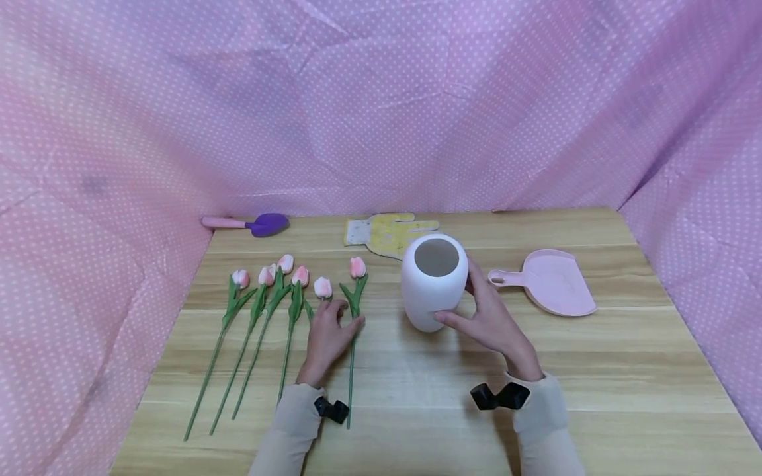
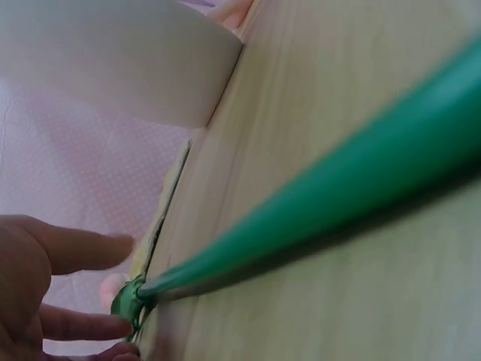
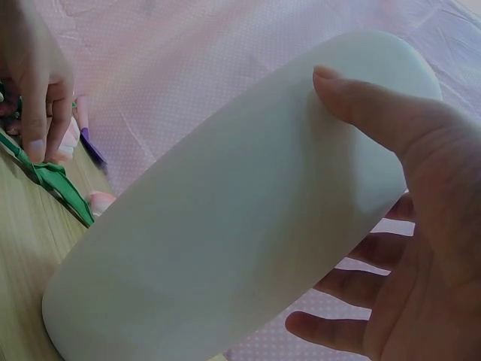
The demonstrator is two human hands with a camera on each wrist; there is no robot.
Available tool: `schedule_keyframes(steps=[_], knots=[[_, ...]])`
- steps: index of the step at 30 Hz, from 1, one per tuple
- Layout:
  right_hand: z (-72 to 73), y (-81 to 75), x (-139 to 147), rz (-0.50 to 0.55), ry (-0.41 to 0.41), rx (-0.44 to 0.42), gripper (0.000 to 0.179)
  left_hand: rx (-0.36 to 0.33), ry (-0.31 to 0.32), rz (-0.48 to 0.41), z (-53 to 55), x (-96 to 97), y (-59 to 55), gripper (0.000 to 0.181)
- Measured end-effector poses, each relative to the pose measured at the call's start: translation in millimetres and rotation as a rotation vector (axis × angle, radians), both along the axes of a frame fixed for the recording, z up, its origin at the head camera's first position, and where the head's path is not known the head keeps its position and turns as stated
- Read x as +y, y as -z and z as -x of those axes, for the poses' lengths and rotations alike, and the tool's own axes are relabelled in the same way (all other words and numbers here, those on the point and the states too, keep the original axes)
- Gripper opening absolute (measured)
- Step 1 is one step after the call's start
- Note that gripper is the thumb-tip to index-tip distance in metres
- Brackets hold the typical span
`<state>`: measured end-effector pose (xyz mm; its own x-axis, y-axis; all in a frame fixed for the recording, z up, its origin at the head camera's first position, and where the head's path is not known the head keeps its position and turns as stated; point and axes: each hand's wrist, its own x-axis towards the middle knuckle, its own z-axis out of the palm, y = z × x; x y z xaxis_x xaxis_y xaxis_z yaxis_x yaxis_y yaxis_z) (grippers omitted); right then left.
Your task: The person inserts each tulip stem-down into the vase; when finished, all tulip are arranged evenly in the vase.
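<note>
A white vase point(image 1: 424, 301) stands upright near the middle of the wooden table. My right hand point(image 1: 491, 322) holds its right side, thumb across the front and fingers behind, as the right wrist view also shows on the vase point(image 3: 210, 218). My left hand point(image 1: 327, 336) reaches down over the tulips, its thumb tip right at the stem of the rightmost pink tulip point(image 1: 357, 268). Thumb and fingers stand apart in the left wrist view, near the leaves of that green-stemmed tulip point(image 2: 323, 192). Another pink tulip point(image 1: 323, 287) is partly hidden under this hand.
Several more pink tulips point(image 1: 258, 311) lie in a row at left. A purple trowel point(image 1: 269, 225) with a pink handle lies at the back left, a yellow glove point(image 1: 388, 235) behind the vase. To the right is a pink dustpan point(image 1: 556, 283). Pink dotted cloth point(image 1: 381, 119) surrounds the table.
</note>
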<state>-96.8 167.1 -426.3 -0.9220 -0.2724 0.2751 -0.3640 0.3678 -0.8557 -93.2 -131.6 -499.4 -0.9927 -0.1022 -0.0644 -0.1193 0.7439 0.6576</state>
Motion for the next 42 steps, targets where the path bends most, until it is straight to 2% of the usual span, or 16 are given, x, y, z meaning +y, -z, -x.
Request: schedule_keyframes(steps=[7,17,22,28,32,38,42], knots=[[0.5,0.8,0.4,0.003,-0.002,-0.009,0.108,0.0,-0.022,0.038,-1.1,2.8,2.2,0.04],[-0.7,-0.5,0.3,-0.006,0.003,-0.018,0.108,0.026,-0.002,0.061,-0.7,4.6,1.9,0.023],[-1.0,-1.3,-0.1,-0.004,0.001,-0.035,0.108,0.024,-0.024,0.054,-0.1,5.4,2.2,0.02],[-0.8,-2.6,-0.4,-0.01,-0.001,-0.026,0.108,0.005,-0.049,0.0,0.3,5.0,1.5,0.017],[-0.8,-2.7,-0.4,-0.011,0.0,-0.023,0.108,-0.035,-0.075,-0.111,1.2,3.1,-0.2,0.014],[-0.5,-1.2,-0.1,-0.002,-0.007,-0.032,0.107,-0.153,-0.125,-0.379,3.7,0.3,0.5,0.011],[-0.4,-1.3,-0.2,0.001,-0.01,-0.032,0.107,-0.189,-0.15,-0.542,4.2,-0.9,-0.3,0.012]])
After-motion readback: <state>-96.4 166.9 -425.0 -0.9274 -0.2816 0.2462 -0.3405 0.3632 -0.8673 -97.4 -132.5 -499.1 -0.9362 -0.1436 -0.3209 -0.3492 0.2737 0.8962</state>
